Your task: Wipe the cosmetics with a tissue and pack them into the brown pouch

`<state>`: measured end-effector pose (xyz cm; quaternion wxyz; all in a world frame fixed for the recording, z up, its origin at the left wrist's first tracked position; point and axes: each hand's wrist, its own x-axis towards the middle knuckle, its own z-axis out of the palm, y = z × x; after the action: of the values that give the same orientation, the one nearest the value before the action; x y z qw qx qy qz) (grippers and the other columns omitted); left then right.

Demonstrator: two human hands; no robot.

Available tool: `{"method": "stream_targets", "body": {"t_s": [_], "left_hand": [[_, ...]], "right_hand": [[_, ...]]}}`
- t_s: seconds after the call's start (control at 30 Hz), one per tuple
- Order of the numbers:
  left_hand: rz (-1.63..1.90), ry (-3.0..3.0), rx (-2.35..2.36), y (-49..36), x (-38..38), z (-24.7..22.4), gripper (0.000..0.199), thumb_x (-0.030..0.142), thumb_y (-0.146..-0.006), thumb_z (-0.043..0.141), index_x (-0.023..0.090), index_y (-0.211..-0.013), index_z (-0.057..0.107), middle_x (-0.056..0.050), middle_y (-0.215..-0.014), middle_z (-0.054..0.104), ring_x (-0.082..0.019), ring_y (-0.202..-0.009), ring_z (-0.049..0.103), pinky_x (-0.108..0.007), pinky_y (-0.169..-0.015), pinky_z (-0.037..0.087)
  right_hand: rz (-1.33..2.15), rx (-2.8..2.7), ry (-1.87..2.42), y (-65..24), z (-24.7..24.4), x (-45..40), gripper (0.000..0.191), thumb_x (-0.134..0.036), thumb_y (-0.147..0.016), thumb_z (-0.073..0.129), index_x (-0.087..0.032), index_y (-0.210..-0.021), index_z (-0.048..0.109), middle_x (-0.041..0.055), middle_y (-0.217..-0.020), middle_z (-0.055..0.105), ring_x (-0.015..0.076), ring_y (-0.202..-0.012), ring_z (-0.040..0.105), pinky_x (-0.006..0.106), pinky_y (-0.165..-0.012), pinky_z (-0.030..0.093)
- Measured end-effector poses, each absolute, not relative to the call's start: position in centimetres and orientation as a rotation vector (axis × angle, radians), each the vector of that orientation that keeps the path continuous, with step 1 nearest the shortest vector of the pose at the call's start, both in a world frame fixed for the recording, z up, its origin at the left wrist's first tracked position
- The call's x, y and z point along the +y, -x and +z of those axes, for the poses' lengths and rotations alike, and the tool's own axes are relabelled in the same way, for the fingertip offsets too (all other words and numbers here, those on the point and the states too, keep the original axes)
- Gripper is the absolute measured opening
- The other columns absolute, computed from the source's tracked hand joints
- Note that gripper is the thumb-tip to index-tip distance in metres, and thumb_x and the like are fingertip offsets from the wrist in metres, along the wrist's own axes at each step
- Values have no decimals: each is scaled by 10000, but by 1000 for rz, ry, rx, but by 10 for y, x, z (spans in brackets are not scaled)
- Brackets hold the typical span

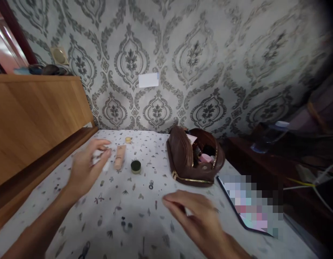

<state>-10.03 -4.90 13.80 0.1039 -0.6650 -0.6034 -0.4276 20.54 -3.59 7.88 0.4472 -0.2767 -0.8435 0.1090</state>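
My left hand (87, 167) hovers at the left of the cloth, thumb and forefinger apart. A pale blur between them is too indistinct to name. Just right of its fingertips lies a peach-coloured cosmetic tube (119, 157). Beside the tube sits a small round jar with a dark lid (135, 166), and farther back is a tiny yellowish pot (128, 139). Over the front of the cloth, my right hand (195, 214) has thumb and forefinger tips brought together, with nothing visible in them. Behind it stands a brown makeup bag (193, 158), unzipped, with a pink item and several cosmetics inside.
The white patterned cloth (144, 223) covers the surface up to a wallpapered wall (155, 43). A tablet-like device with a pixelated screen (249, 205) lies at right. Beyond it are a clear bottle (271, 136) and cables (303, 183). A wooden panel (39, 118) borders the left.
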Motion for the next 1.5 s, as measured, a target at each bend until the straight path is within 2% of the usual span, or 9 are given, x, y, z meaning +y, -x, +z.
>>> {"method": "stream_targets", "body": {"t_s": [0.07, 0.17, 0.3, 0.4, 0.6, 0.87, 1.07, 1.27, 1.5], "left_hand": [[-1140, 2009, -1916, 112, -9, 128, 245, 375, -956, 493, 212, -1084, 625, -32, -1041, 687, -215, -947, 650, -332, -818, 530], [-857, 2010, -2190, 129, 62, 107, 272, 254, -950, 422, 184, -1154, 589, -49, -1081, 694, -207, -931, 658, -341, -883, 511], [-672, 2026, -2273, 135, 140, 80, 299, 190, -934, 510, 162, -1220, 589, -112, -1243, 647, -239, -1156, 601, -374, -997, 476], [-519, 2050, -2311, 130, 174, 64, 352, 302, -955, 586, 178, -1285, 569, -115, -1307, 599, -251, -1153, 604, -459, -978, 511], [-232, 2123, -2337, 125, 202, 42, 369, 360, -948, 616, 173, -1264, 584, -105, -1279, 607, -239, -1097, 628, -461, -922, 553], [-134, 2384, -2188, 126, 190, 36, 335, 351, -942, 621, 176, -1227, 607, -103, -1294, 603, -248, -1146, 602, -489, -980, 512], [-329, 2513, -2111, 120, 144, 41, 318, 230, -817, 702, 246, -1132, 661, -57, -1229, 648, -256, -1151, 602, -341, -999, 462], [-793, 2404, -2038, 78, 73, 41, 383, 354, -1016, 347, 207, -1310, 543, -95, -1288, 621, -253, -1218, 566, -374, -1080, 408], [-1289, 2463, -2112, 38, 35, -2, 343, 376, -962, 409, 225, -1149, 653, -97, -1177, 701, -284, -1147, 609, -425, -1054, 422]], "right_hand": [[530, -2197, 704, -184, 56, -21, 217, -237, -943, 587, -192, -771, 713, -23, -609, 657, 106, -526, 586, 204, -501, 447], [756, -2170, 868, -152, 20, 8, 87, -216, -880, 631, -204, -881, 717, -15, -657, 678, 135, -578, 613, 232, -564, 461], [881, -1987, 936, -122, -13, 39, 256, -179, -811, 634, -235, -1057, 675, 2, -803, 688, 172, -718, 653, 272, -647, 505], [827, -1936, 950, -110, -22, 55, 385, -155, -778, 630, -238, -1153, 630, 41, -965, 667, 200, -848, 644, 309, -720, 534], [788, -1987, 1011, -92, -27, 80, 598, -241, -769, 690, -200, -1341, 519, 129, -1275, 593, 291, -1195, 565, 449, -1030, 465], [756, -2014, 1025, -69, -50, 83, 673, -230, -741, 677, -157, -1384, 491, 146, -1346, 594, 312, -1264, 528, 483, -1098, 399], [768, -1953, 1090, -67, -48, 85, 516, -219, -721, 683, -176, -1227, 594, 103, -1150, 675, 289, -1090, 590, 456, -996, 456], [788, -1898, 1076, -68, -42, 73, 393, -244, -699, 695, -192, -1085, 636, 68, -1044, 695, 263, -990, 620, 405, -904, 497], [834, -1904, 1008, -71, -39, 68, 239, -210, -707, 658, -162, -941, 675, 94, -920, 727, 243, -831, 658, 335, -766, 521]]}}
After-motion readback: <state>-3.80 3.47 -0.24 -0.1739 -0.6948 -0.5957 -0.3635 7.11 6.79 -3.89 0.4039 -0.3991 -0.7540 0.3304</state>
